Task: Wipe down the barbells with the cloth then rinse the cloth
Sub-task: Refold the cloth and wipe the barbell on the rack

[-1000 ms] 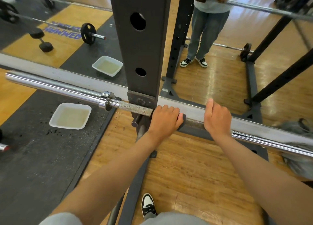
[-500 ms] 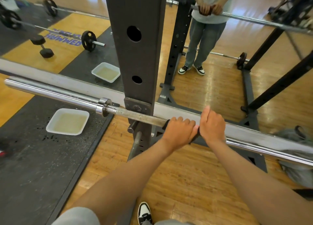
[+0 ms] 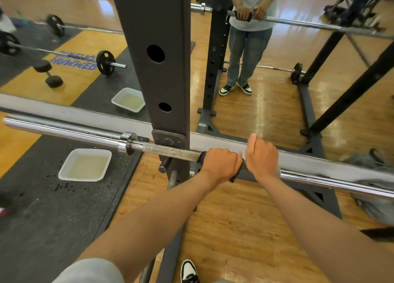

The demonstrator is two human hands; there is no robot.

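Barbell [image 3: 70,130] fills my view from side to side, a chrome bar resting on the dark rack upright [image 3: 153,69] and sloping slightly down toward the right; it is the landmark for everything else. Behind the barbell stands a wall mirror [image 3: 266,103], which repeats the rack, the wooden floor and the person at the bar. Below the barbell's thick left sleeve, on the black rubber mat [image 3: 42,229], sits a white tray [image 3: 64,171] holding cloudy yellowish water, with dark wet spots on the mat just beside it. I see my left hand [image 3: 219,165] on the barbell just to the right of the upright, its grip curled over the shaft and pressed together around a dark cloth [image 3: 237,172]. The cloth is wrapped on the barbell under that palm, one edge showing at the left of the hand by the rough knurled section and a corner hanging below the bar. My right hand [image 3: 263,158] sits on the barbell touching the left one, fingers closed over the far side of the shaft on the smooth chrome. Below the barbell, near my feet, one black and white shoe [image 3: 188,272] shows on the floor.
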